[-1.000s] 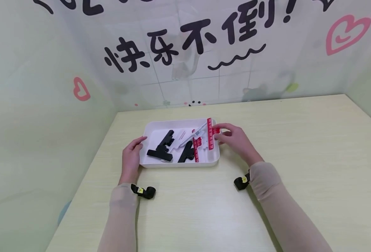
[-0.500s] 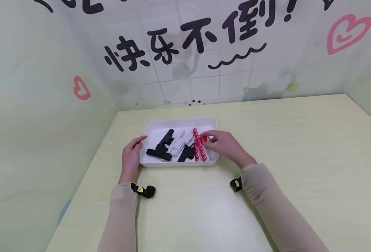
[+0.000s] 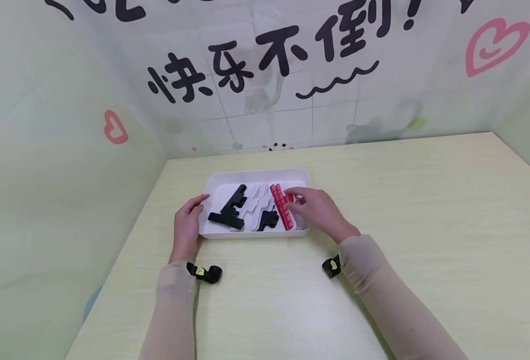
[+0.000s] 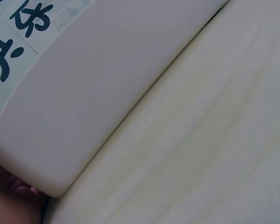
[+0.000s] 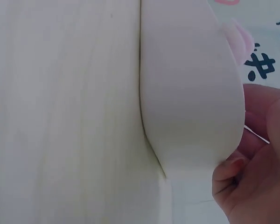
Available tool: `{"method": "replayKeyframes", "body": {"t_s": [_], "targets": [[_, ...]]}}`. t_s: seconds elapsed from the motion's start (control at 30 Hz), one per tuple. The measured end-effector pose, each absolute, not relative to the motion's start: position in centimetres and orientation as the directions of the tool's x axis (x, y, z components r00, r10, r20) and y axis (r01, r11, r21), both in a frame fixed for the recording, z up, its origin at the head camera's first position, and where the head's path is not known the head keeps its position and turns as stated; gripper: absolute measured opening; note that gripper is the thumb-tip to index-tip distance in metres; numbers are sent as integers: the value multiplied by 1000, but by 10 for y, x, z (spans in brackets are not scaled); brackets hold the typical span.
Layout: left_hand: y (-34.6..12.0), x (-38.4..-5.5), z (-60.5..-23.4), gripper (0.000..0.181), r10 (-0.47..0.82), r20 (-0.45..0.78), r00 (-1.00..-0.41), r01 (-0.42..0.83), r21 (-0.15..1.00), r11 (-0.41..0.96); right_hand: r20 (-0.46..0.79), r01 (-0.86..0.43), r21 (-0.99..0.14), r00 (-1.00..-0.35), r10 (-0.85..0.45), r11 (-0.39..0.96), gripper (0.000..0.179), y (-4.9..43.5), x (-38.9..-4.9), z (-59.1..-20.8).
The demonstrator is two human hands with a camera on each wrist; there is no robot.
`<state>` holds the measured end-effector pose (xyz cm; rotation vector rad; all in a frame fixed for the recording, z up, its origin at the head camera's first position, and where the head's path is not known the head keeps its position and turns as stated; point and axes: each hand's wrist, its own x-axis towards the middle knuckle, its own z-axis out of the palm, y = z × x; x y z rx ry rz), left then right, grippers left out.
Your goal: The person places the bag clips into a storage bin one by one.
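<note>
A white tray holds several wide clips. My left hand grips the tray's left end, its thumb on the rim; the left wrist view shows part of that hand at the tray corner. My right hand reaches over the right rim and pinches the handle of a red clip with white marks. Two red strips lie side by side there. Left of them are white clips and black clips. In the right wrist view the tray wall hides what the right fingers hold.
A pale wooden table carries the tray near its back edge. Behind it hangs a printed cloth with black lettering and hearts, and similar cloth encloses the sides. Each wrist wears a small black camera.
My right hand has moved left and lowered the red clip from the tray's right rim to lie against the other red one. The white clips now lie flatter. My left hand stays put.
</note>
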<state>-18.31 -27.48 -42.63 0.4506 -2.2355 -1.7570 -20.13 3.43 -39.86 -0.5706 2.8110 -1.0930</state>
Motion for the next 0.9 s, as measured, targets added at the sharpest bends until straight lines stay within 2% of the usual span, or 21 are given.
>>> {"method": "replayKeyframes", "body": {"t_s": [0.17, 0.63, 0.9], "targets": [[-275, -183, -427, 29, -403, 12, -915, -84, 972, 219, 111, -312, -689, -937, -330, 654, 41, 39, -203, -399], [-275, -184, -427, 29, -401, 39, -915, -56, 973, 222, 136, -268, -667, -961, -240, 695, 42, 40, -204, -395], [-276, -185, -427, 29, -395, 45, -917, -56, 969, 240, 118, -301, -612, -949, -292, 731, 37, 40, -203, -393]]}}
